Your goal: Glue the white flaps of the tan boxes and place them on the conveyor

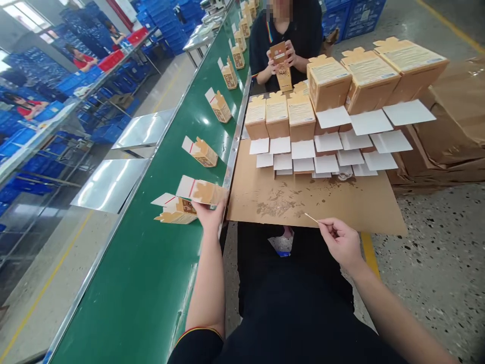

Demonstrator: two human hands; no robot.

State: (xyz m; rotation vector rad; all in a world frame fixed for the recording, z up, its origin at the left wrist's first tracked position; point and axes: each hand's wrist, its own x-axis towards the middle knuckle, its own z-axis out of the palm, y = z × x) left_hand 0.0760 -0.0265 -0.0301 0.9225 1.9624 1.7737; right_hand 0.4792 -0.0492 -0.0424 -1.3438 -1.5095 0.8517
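Note:
My left hand (210, 215) is closed around the lower end of a tan printed carton (206, 193) at the near right edge of the green belt. The carton's white flap with a red strip points left. Just below and left of it, a second open carton (177, 215) lies tilted on the belt, close to my fingers. Over the front edge of a brown cardboard sheet (250, 197), my right hand (341, 241) pinches a thin pale stick that looks like a cotton swab (312, 218). The swab's tip points left toward dark smudges on the sheet.
More cartons (204, 151) stand spaced along the green belt (151, 273). Stacked cartons (301, 119) with white flaps out fill the sheet's far side. Across from me, a person (286, 30) holds a carton. Brown wrapped material (450, 136) lies at right.

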